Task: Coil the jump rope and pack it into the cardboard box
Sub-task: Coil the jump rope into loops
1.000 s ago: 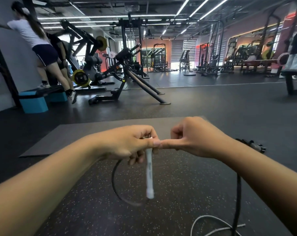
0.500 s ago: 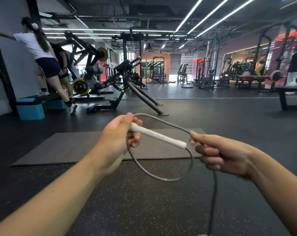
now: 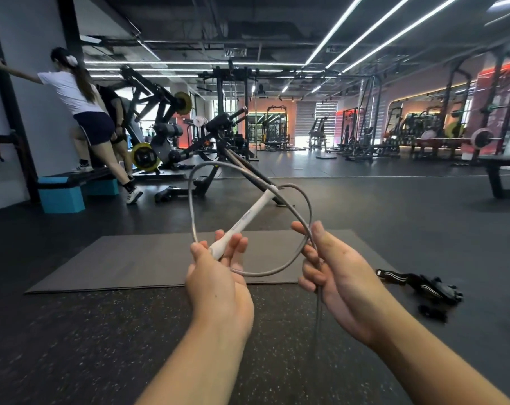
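My left hand (image 3: 218, 276) grips the lower end of the jump rope's white handle (image 3: 243, 222), which points up and to the right. The grey rope (image 3: 191, 200) leaves the handle's top, arcs left and down to my left hand, and forms a second loop across to my right hand (image 3: 335, 273). That hand closes loosely around the rope, which drops from it toward the floor and out of the frame. No cardboard box is in view.
A grey exercise mat (image 3: 131, 261) lies on the dark speckled floor ahead. Black gloves and a strap (image 3: 423, 287) lie at the right. Two people stand by a blue step platform (image 3: 64, 194) at the left, with weight machines (image 3: 218, 141) behind.
Both hands have risen and the view tilted up. The handle swung from hanging down to pointing up-right, and the rope now forms two loops between my hands instead of one.
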Demonstrator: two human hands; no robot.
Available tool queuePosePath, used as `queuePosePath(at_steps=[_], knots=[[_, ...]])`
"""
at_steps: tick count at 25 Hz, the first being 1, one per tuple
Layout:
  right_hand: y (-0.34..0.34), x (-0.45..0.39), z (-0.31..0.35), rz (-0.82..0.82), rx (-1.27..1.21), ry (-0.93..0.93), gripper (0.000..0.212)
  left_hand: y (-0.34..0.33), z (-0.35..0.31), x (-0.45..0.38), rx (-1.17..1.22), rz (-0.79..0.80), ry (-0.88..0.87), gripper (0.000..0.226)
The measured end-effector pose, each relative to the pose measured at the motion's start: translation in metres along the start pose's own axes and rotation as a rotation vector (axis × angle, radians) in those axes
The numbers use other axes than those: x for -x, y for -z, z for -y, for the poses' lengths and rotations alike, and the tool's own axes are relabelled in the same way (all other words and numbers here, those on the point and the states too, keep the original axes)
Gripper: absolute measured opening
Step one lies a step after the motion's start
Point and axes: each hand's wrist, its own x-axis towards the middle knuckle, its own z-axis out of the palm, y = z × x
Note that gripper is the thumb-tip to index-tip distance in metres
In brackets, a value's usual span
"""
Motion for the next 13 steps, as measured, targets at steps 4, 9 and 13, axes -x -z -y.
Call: queuePosePath(at_steps=[4,9,13], knots=[[-0.002,-0.004,0.007,-0.202,0.1,0.164,0.02,0.001,0.004,0.006,-0.093,0.02,-0.033,0.021],[0.026,-0.014,0.046,-0.348,0.409,0.298,0.024,-0.001,-0.011,-0.001,-0.165,0.008,-0.124,0.024],[0.017,-0.008,0.02,-0.195,0.089,-0.005,0.032,-0.004,-0.009,-0.001,-0.06,0.031,-0.06,0.023]])
